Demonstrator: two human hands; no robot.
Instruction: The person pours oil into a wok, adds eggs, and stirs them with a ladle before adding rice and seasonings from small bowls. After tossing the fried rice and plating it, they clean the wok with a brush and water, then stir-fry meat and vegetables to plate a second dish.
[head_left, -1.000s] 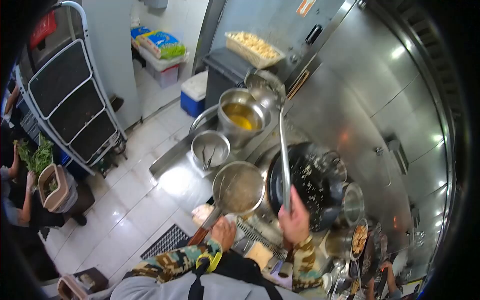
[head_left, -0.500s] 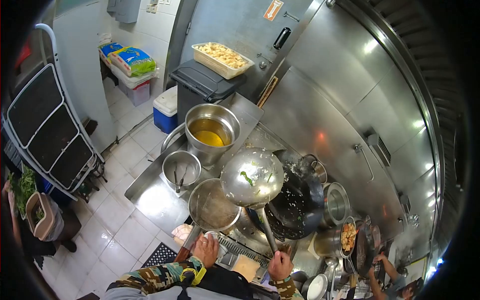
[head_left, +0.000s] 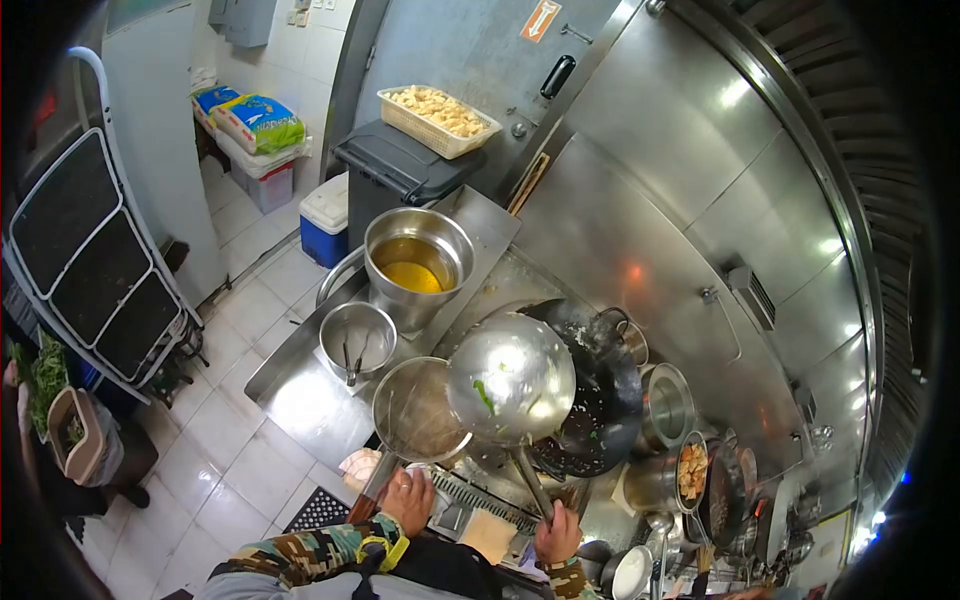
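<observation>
Step, as I judge it: working the wok (head_left: 605, 400), ladle (head_left: 510, 378) held above it near the counter's (head_left: 300, 385) front edge | right hand (head_left: 557, 535) grip closed on ladle handle | left hand (head_left: 408, 498) grip closed on strainer (head_left: 415, 410) handle | next move calls for a steady wrist.

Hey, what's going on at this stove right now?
A person stands at a steel cooking range. Their right hand grips the handle of a large ladle, raised over the black wok, with green bits stuck to it. Their left hand holds the handle of a round strainer beside the wok. A pot of yellow oil and a small steel bowl sit farther along the counter.
</observation>
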